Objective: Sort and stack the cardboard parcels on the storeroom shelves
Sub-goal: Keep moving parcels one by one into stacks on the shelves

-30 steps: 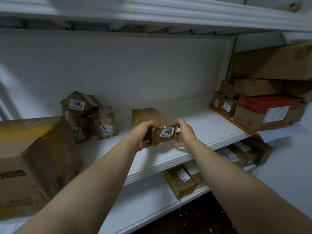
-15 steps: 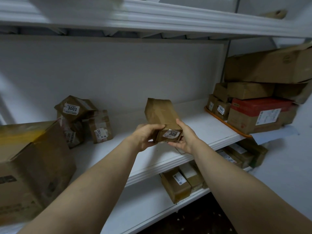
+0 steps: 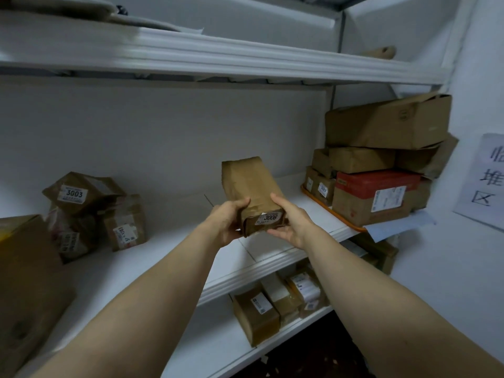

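Note:
A long brown cardboard parcel (image 3: 249,186) with a white label reading 3006 on its near end is lifted above the white middle shelf (image 3: 174,249), far end tilted up. My left hand (image 3: 226,221) grips its left side near the label end. My right hand (image 3: 290,219) holds its right side and underside. On the left of the shelf stands a small heap of parcels, one labelled 3003 (image 3: 79,193) on top and another parcel (image 3: 124,223) leaning beside it.
A large cardboard box (image 3: 27,282) sits at the shelf's left front. An orange tray (image 3: 331,212) at the right carries stacked boxes, one with a red top (image 3: 373,197). More parcels (image 3: 275,301) lie on the lower shelf. A paper sign (image 3: 488,181) hangs on the right wall.
Both hands have lifted the 3006 parcel off the shelf and tipped its far end upward. The camera view has tilted up and to the right.

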